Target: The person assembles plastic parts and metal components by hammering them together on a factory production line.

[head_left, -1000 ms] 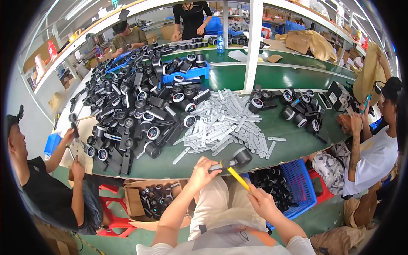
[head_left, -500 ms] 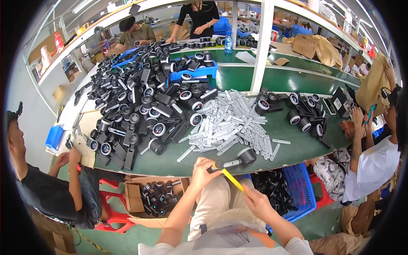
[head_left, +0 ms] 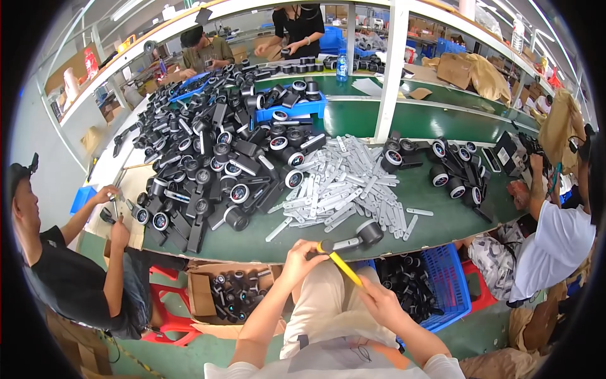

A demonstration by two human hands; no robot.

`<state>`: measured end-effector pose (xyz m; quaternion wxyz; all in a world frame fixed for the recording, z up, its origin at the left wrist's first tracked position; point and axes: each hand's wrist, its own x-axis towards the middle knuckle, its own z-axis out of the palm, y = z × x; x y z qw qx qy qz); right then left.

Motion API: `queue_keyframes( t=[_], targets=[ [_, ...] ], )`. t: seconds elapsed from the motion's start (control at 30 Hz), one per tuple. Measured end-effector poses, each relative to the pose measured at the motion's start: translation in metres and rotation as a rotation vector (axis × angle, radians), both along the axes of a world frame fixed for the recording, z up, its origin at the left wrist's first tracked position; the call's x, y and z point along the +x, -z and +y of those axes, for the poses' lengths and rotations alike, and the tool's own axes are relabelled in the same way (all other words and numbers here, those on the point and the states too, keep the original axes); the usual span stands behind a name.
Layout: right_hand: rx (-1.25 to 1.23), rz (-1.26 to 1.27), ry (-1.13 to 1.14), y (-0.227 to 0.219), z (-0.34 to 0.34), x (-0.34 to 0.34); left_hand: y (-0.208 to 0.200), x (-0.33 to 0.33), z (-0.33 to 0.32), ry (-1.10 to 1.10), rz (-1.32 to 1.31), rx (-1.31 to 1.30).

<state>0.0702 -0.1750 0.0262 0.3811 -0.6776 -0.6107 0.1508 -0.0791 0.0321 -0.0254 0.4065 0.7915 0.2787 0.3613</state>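
My right hand [head_left: 381, 301] is closed round the yellow handle of a small hammer [head_left: 344, 270]. The hammer's dark head lies over the near end of a black device [head_left: 368, 234] that has a round drum-shaped head and a grey strip along its handle. At that near end, the fingers of my left hand [head_left: 300, 260] are closed on the device's handle, partly hidden by the hammer head. The device's round head rests by the front edge of the green table [head_left: 265, 243]. Just beyond lies a heap of flat grey strips [head_left: 341, 183].
Many similar black devices [head_left: 208, 158] are piled at the left, with a smaller group [head_left: 456, 170] at the right. Below the table edge stand a cardboard box [head_left: 202, 297] and a blue basket [head_left: 447, 278] of black parts. Co-workers sit left and right; others are behind the table.
The hammer head has shifted slightly and stays at the device's end; my hands hardly move. The left co-worker's hands have moved apart, one raised. People behind the table have shifted their hands.
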Motion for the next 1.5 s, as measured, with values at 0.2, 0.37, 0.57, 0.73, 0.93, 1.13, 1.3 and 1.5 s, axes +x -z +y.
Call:
queue_keyframes(
  t=[0.2, 0.37, 0.57, 0.73, 0.93, 1.13, 1.3, 1.5],
  targets=[
    [0.204, -0.02, 0.048, -0.018, -0.004, -0.001, 0.001, 0.003, 0.003, -0.02, 0.009, 0.142],
    [-0.033, -0.059, 0.011, 0.0, -0.004, 0.001, 0.007, 0.003, 0.006, -0.024, 0.024, 0.183],
    [-0.029, -0.08, 0.007, 0.016, -0.002, -0.004, 0.006, 0.005, 0.008, -0.064, 0.021, 0.18],
    [0.084, -0.032, 0.11, 0.017, -0.015, 0.009, 0.0, 0.004, 0.004, -0.039, 0.005, 0.101],
    [0.053, -0.048, 0.123, 0.014, -0.012, 0.01, 0.008, 0.004, 0.008, -0.016, 0.006, 0.156],
    [0.024, 0.015, 0.113, 0.006, -0.011, 0.014, 0.008, 0.004, 0.008, -0.026, 0.029, 0.132],
    [0.058, -0.023, 0.175, 0.017, -0.021, 0.027, 0.005, 0.005, 0.007, -0.043, 0.046, 0.129],
    [0.081, -0.034, 0.221, 0.01, -0.019, 0.034, 0.005, 0.007, 0.01, -0.041, 0.037, 0.143]
  ],
)
